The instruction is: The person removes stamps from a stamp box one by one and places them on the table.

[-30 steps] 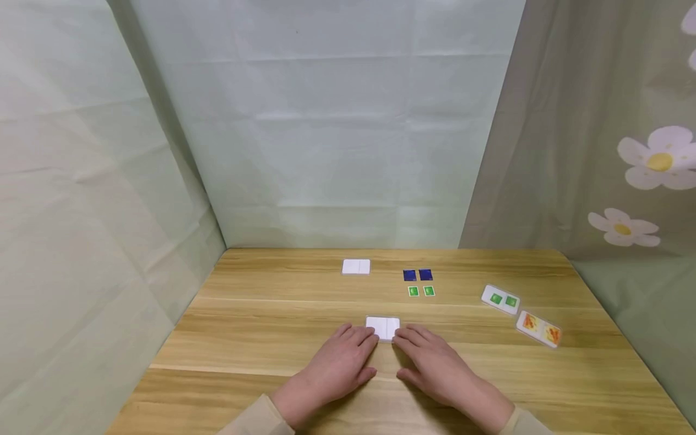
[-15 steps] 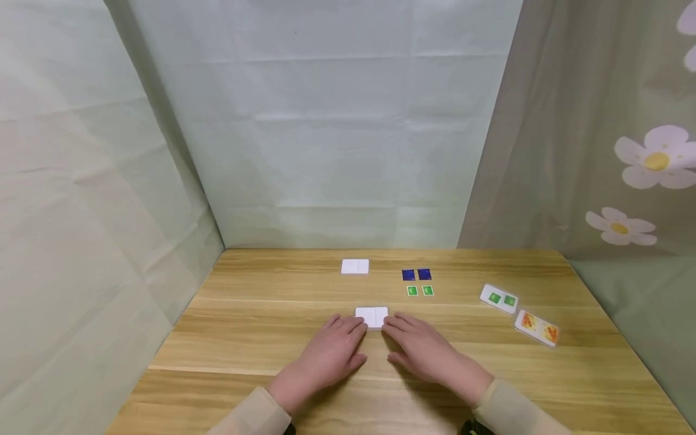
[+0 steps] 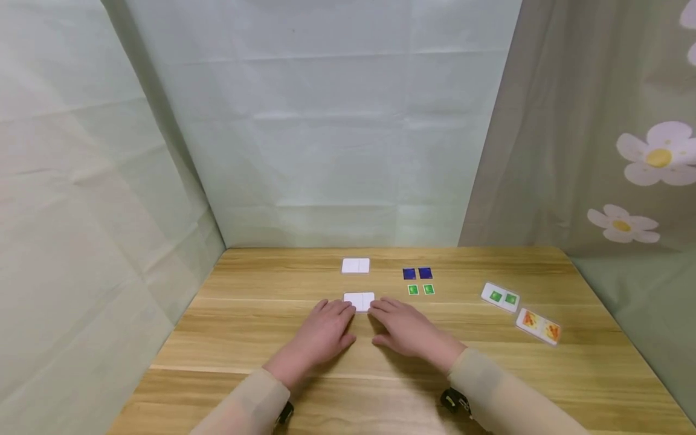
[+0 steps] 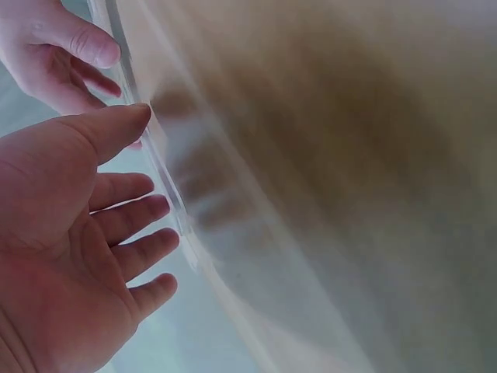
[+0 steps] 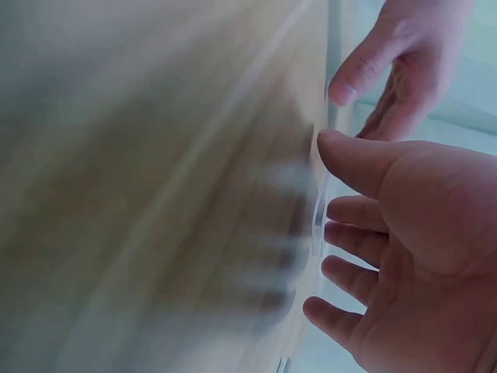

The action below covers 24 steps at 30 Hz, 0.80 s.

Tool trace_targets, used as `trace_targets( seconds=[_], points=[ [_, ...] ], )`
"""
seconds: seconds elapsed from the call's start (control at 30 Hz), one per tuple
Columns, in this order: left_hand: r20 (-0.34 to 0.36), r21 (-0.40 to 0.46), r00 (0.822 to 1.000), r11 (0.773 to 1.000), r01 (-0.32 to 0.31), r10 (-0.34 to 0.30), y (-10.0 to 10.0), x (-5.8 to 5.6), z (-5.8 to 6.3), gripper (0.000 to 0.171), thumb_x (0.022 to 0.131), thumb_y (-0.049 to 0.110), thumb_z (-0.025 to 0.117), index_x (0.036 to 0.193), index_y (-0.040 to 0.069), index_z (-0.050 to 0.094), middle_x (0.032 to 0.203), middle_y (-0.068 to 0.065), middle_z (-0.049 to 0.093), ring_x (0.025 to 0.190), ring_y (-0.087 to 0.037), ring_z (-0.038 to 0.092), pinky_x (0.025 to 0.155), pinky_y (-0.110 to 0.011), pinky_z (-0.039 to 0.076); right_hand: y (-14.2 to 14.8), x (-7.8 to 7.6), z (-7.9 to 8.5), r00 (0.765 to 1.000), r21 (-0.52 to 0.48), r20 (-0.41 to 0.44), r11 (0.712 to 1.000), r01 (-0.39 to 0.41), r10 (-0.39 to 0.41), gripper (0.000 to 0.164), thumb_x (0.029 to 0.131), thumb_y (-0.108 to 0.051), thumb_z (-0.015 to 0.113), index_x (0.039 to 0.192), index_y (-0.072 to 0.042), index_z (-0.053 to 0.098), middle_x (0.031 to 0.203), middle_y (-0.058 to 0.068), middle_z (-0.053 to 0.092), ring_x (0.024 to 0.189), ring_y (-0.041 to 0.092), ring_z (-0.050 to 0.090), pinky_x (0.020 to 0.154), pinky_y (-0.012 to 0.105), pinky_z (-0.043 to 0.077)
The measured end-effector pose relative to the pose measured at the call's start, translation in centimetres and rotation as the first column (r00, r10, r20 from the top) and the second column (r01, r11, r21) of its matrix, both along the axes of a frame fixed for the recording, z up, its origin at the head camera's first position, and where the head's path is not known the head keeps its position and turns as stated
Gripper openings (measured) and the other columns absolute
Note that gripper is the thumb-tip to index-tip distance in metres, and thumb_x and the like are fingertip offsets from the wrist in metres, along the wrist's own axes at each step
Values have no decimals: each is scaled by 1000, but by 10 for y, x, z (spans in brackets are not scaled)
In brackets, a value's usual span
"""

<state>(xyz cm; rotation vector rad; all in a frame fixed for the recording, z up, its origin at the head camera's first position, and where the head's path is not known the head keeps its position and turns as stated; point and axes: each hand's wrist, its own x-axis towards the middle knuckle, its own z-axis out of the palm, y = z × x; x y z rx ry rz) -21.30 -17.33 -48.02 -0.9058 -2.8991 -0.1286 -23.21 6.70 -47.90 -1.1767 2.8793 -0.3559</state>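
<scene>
A white clear-edged card (image 3: 360,301), marked by a thin line across it, lies flat on the wooden table in the head view. My left hand (image 3: 323,331) rests its fingertips on the card's left end. At the right end, the fingertips of my right hand (image 3: 405,327) touch it the same way. Both hands lie palm down with fingers nearly straight; the wrist views show the left palm (image 4: 58,225) and the right palm (image 5: 443,241) from below, fingers extended at the table surface. A similar white card (image 3: 356,265) lies just beyond, towards the back edge.
Two dark blue squares (image 3: 409,273) lie right of the far card, with two green squares (image 3: 413,289) in front. Farther right are a card bearing green squares (image 3: 500,297) and a card bearing orange squares (image 3: 538,326). Curtains (image 3: 337,151) enclose the table's back and sides.
Both hands have slid the near white card away from the body and a little left, bringing it closer to the far white card. The other cards and squares stay where they were.
</scene>
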Motion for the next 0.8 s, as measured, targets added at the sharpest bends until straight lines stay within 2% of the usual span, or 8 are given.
trace_targets(
  seconds=[0.1, 0.37, 0.57, 0.8],
  points=[
    [3, 12, 1000, 1000, -13, 13, -2, -7, 0, 56, 102, 31, 83, 144, -2, 67, 147, -19, 67, 139, -37, 61, 119, -62, 44, -6, -7, 1, 1000, 6, 8, 1000, 5, -5, 63, 103, -32, 81, 152, 3, 61, 159, 21, 58, 150, 42, 51, 124, 56, 41],
    [66, 20, 995, 997, -81, 80, -7, -24, 4, 55, 104, 30, 80, 147, -1, 65, 150, -19, 65, 142, -40, 58, 120, -68, 40, -19, -23, 2, 1000, 34, 0, 999, 19, -19, 62, 103, -34, 81, 152, 1, 62, 159, 19, 58, 149, 38, 52, 124, 52, 43],
    [93, 7, 990, 994, -106, 105, -11, -38, 2, 56, 105, 32, 79, 149, 2, 63, 154, -18, 62, 146, -37, 55, 122, -68, 38, -25, -35, 2, 999, 53, 6, 998, 39, -40, 61, 104, -34, 80, 152, -1, 62, 161, 18, 57, 150, 38, 51, 125, 52, 42],
    [107, -2, 985, 991, -136, 136, -11, -48, -2, 59, 107, 36, 75, 154, 3, 61, 159, -16, 59, 149, -36, 53, 124, -67, 37, -27, -45, 3, 998, 52, 21, 997, 53, -54, 62, 105, -35, 79, 154, -1, 61, 162, 17, 56, 151, 38, 50, 126, 52, 40]
  ],
)
